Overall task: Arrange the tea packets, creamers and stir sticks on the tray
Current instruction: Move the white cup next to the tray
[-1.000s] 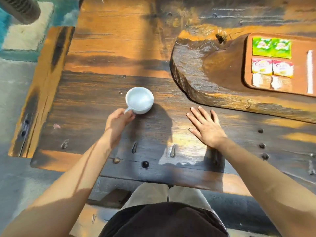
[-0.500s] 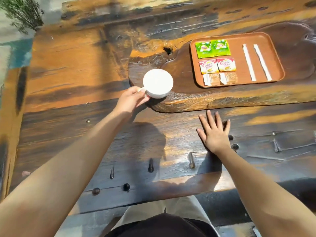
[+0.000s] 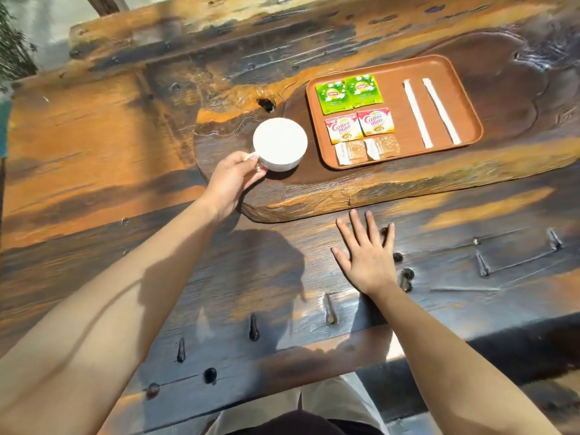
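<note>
A brown tray rests on a raised wooden slab. On its left side lie two green tea packets, two creamer packets below them, and two small brown sachets at the front rim. Two white stir sticks lie side by side on the right half. My left hand grips the handle of a white cup, which sits on the slab just left of the tray. My right hand lies flat on the table, fingers spread, holding nothing.
The dark plank table has metal studs and staples near my right hand and along the front edge. A plant shows at the far left corner.
My left hand has carried the cup from the lower table up and right onto the slab beside the tray. My right hand has stayed flat on the table.
</note>
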A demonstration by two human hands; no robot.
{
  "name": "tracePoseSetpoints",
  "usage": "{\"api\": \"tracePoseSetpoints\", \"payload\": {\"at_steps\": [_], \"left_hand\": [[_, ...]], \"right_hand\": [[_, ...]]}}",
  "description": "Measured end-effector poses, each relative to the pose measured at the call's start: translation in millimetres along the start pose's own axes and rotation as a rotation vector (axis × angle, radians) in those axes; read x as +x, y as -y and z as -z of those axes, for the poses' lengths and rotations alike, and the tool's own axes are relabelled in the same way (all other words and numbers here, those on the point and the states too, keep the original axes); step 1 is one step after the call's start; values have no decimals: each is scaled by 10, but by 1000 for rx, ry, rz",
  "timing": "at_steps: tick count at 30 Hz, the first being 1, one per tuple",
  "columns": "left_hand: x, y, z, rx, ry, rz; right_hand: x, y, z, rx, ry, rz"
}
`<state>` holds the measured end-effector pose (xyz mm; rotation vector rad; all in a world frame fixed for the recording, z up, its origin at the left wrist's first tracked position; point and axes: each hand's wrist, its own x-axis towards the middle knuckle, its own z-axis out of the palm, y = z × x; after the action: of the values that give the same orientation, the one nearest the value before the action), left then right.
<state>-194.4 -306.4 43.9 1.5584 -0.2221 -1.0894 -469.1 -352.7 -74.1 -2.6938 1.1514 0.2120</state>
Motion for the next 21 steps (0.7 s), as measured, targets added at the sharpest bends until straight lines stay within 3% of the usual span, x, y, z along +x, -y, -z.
{"api": "tracePoseSetpoints", "payload": {"at_steps": [9,15,21], "left_hand": [[237,23,-89,4,10,3],[406,-60,-60,225,15,-20],[496,-70,-40,283,0,-16]], "right_hand": [[14,-21,-18,-13,-10,3],[26,-23,-8,2,5,3],[23,-26,-4,5,8,3]]}}
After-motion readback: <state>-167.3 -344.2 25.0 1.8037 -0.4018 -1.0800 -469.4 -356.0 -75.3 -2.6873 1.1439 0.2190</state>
